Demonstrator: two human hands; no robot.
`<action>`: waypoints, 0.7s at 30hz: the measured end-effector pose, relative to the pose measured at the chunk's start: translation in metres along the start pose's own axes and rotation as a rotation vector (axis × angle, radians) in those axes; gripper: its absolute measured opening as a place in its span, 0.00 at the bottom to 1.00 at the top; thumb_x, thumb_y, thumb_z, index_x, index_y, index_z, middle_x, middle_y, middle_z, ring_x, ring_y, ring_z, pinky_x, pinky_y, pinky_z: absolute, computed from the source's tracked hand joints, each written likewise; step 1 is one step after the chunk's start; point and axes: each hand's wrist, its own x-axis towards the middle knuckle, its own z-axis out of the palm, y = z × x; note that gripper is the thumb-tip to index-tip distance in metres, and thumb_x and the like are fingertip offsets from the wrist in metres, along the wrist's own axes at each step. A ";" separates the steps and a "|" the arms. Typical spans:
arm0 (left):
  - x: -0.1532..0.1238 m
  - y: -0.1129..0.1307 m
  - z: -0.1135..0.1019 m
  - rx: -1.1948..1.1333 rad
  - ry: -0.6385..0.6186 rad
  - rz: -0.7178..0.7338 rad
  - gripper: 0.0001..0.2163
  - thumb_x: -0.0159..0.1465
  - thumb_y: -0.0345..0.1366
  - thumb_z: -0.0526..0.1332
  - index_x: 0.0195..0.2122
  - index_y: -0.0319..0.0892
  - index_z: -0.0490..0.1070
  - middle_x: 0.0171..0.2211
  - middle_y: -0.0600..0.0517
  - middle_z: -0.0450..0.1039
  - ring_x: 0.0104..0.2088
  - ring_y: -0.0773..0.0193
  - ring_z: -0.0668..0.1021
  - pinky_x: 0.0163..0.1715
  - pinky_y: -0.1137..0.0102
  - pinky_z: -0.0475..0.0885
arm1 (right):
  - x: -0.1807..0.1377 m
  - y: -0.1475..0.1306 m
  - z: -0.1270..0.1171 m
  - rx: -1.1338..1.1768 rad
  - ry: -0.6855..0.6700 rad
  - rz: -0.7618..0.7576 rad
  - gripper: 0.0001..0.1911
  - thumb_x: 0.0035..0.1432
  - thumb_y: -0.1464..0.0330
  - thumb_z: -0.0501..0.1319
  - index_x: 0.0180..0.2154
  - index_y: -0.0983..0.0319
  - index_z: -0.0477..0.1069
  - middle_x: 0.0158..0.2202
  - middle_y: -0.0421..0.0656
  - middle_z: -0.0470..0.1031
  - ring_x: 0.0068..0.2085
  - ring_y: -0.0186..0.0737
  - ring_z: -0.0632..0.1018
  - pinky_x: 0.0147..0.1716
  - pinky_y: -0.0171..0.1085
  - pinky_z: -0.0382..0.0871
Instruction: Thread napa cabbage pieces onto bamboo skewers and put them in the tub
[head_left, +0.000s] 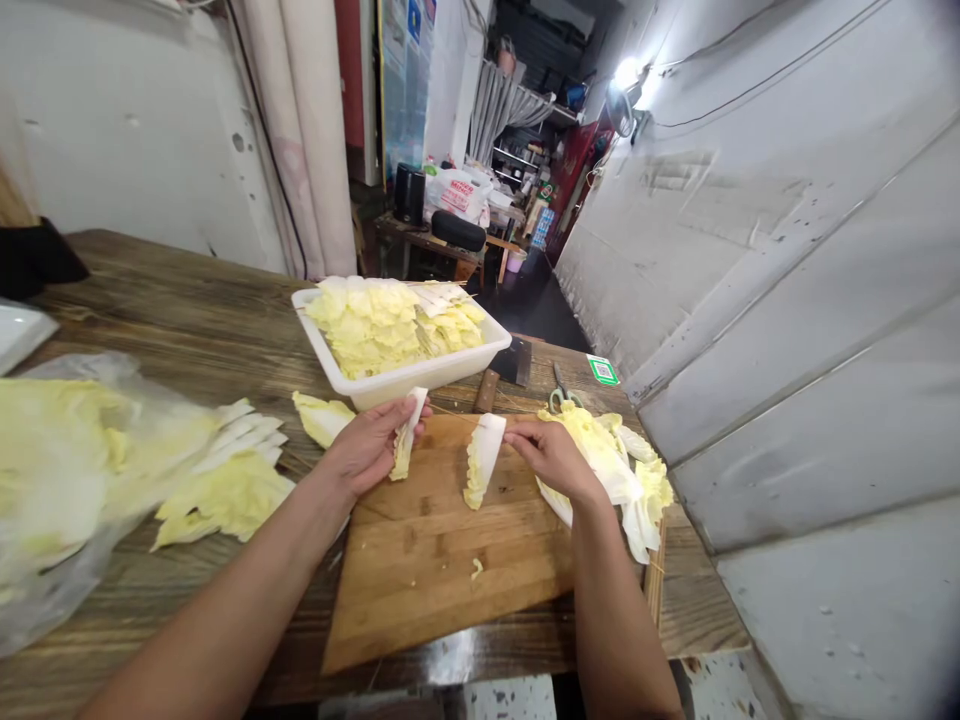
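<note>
My left hand (367,447) is closed round a narrow strip of napa cabbage leaf (406,436), held just above the far left corner of the wooden cutting board (442,560). My right hand (551,455) pinches the white end of a second cabbage strip (480,462), which hangs down onto the board. The two strips are a hand's width apart. A white rectangular tray (420,375) heaped with cut cabbage stands right behind the board.
Cabbage leaves (622,470) lie at the board's right edge, more (225,480) to the left, beside a plastic bag of cabbage (67,480). A cleaver (504,372) and scissors (559,390) rest behind the board. A white wall runs close along the right.
</note>
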 end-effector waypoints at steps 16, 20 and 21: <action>0.002 -0.002 -0.002 0.022 -0.012 -0.002 0.03 0.55 0.26 0.70 0.30 0.33 0.78 0.25 0.49 0.77 0.20 0.73 0.74 0.21 0.81 0.73 | -0.001 0.000 -0.001 -0.045 -0.017 0.024 0.13 0.65 0.68 0.56 0.37 0.61 0.81 0.38 0.44 0.84 0.38 0.45 0.80 0.38 0.36 0.67; 0.003 -0.003 -0.002 0.028 -0.014 -0.007 0.04 0.54 0.26 0.71 0.29 0.33 0.78 0.26 0.49 0.78 0.20 0.73 0.74 0.22 0.81 0.73 | -0.002 0.000 -0.001 -0.052 -0.015 0.022 0.14 0.65 0.68 0.56 0.37 0.61 0.81 0.38 0.43 0.84 0.38 0.45 0.80 0.39 0.37 0.68; 0.002 -0.004 -0.002 0.030 -0.013 -0.008 0.04 0.54 0.26 0.71 0.29 0.33 0.78 0.26 0.49 0.78 0.20 0.73 0.74 0.21 0.81 0.73 | -0.002 0.000 -0.001 -0.054 -0.014 0.021 0.14 0.65 0.68 0.56 0.37 0.60 0.81 0.38 0.43 0.84 0.38 0.45 0.80 0.39 0.37 0.68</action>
